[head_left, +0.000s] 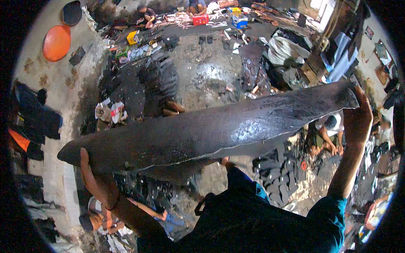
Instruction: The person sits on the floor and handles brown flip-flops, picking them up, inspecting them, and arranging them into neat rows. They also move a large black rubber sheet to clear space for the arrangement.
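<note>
Rubber sheet (211,130), large and dark, is held up in the air across the view, gripped at its ends by the left hand (90,177) and the right hand (357,118), and is not yet laid down on the floor (206,76) below.

Red rectangular box (201,19): far floor, beyond the concrete patch (211,71). Blue-and-white box (240,22): right of the red one. Yellow box (133,37): left of both.
</note>
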The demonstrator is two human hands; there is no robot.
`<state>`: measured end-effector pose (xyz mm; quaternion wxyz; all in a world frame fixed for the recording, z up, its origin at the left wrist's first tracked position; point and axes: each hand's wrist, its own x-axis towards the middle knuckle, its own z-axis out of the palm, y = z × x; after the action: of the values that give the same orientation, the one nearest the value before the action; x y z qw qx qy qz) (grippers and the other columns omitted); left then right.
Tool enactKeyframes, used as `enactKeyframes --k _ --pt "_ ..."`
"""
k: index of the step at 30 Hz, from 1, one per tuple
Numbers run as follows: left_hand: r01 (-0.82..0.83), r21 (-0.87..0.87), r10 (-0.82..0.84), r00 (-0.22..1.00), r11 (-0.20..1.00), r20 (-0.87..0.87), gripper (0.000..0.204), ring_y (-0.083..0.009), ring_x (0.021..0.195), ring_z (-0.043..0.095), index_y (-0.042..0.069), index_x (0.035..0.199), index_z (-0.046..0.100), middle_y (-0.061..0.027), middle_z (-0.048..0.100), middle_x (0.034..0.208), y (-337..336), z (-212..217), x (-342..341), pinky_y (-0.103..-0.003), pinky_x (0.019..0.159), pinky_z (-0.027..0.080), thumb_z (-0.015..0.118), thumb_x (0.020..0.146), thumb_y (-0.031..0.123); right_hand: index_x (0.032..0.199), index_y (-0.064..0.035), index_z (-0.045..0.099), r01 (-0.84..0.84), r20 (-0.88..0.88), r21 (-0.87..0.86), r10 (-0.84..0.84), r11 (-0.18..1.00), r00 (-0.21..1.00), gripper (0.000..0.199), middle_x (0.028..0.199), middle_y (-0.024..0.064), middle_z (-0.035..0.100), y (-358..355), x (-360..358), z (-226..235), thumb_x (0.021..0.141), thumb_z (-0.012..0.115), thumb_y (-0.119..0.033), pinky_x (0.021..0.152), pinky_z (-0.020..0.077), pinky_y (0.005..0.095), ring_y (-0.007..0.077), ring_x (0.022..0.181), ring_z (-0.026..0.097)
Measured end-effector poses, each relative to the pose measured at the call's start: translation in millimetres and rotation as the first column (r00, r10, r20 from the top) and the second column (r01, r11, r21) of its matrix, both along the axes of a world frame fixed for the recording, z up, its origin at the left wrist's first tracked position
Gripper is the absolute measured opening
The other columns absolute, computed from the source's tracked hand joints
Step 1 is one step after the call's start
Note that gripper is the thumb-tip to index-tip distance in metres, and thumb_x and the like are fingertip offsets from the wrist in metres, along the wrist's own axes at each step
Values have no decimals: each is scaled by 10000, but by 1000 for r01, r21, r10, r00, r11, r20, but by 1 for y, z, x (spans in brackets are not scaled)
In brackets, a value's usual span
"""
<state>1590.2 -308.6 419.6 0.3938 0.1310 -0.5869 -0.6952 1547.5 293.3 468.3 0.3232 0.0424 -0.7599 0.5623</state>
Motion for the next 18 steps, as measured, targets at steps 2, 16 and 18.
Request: enactKeyframes --k 2,16,18 --pt "-94 -403 95 995 910 -19 433 -279 1199 553 -54 1251 584 -203 560 1304 -19 -6 -62 -434 1019 452 616 950 256 1239 25 597 -266 -76 -304 255 915 964 302 1202 135 649 3 -64 0 964 522 -76 1034 456 397 256 1136 605" --pt "484 -109 -478 875 868 82 635 -316 1287 491 -123 1395 349 -271 464 1386 -108 44 -726 -402 1109 410 514 983 332 1058 -50 702 277 67 666 -425 693 903 292 1028 192 700 -57 -748 -11 891 550 -235 790 537 461 298 874 692" --pt "564 -351 -558 820 748 128 614 -334 1312 461 -121 1415 304 -284 420 1423 -121 1 -849 -405 1124 391 473 1010 310 1101 -2 672 435 271 280 -505 856 820 322 1095 232 677 -67 -819 -36 903 540 -219 861 527 441 338 999 676"
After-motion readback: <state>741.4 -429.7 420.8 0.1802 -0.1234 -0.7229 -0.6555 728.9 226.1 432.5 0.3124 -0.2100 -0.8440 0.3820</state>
